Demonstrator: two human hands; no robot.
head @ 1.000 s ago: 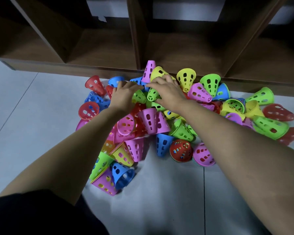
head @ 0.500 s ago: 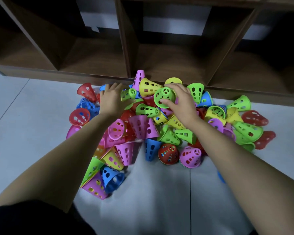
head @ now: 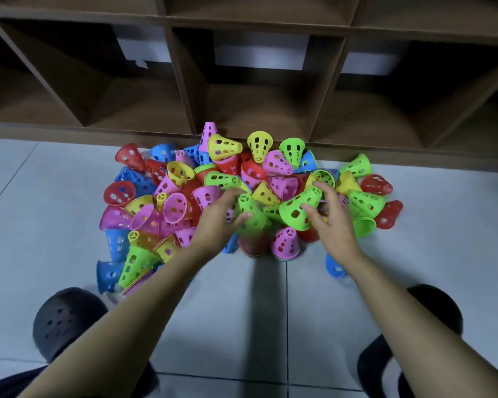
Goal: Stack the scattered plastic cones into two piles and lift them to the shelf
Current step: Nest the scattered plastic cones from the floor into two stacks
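The left hand (head: 219,225) pinched a green cone (head: 250,214) between thumb and curled fingers, narrow end up, directly over the red cone (head: 253,246). Just right of the red cone, the right hand (head: 335,225) held a second green cone (head: 298,209) loosely, thumb and spread fingers round it as it lay sideways. Best, I judged, to lower the first cone straight and seat it fully, then turn the second wide end down. The heap of cones (head: 230,179) lay beyond the red cone, the shelf (head: 69,133) farther still.
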